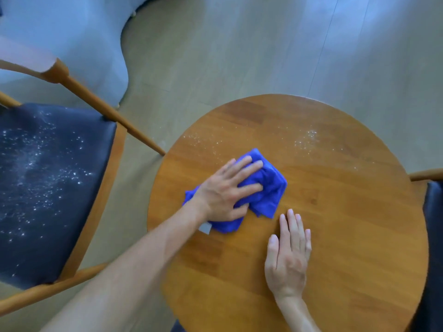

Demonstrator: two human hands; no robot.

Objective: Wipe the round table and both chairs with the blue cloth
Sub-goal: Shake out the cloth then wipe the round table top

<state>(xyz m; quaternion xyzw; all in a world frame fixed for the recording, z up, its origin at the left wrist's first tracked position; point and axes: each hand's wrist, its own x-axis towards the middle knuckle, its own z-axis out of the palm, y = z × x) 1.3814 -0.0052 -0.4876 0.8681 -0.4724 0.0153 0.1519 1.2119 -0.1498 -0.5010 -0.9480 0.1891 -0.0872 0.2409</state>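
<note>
- Blue cloth (261,188), bunched and crumpled, lies on the left-centre part of the round table (347,236), and we see it spilling out on all sides from beneath our left hand (227,190)
- Our left hand lies flat on top of the cloth with fingers spread and mostly straight, pressing it to the wood; the thumb reaches toward the cloth's near fold
- Our right hand (287,255) rests palm down on bare wood just beside the cloth's near-right corner, apart from it, fingers straight and held close together, holding nothing
- White specks lie scattered over the far part of the tabletop, beyond the cloth
- The left chair (55,188) stands beside the table, its dark seat dusted with white specks
- The right chair (434,224) shows only at the frame's edge, a dark seat and a wooden arm
</note>
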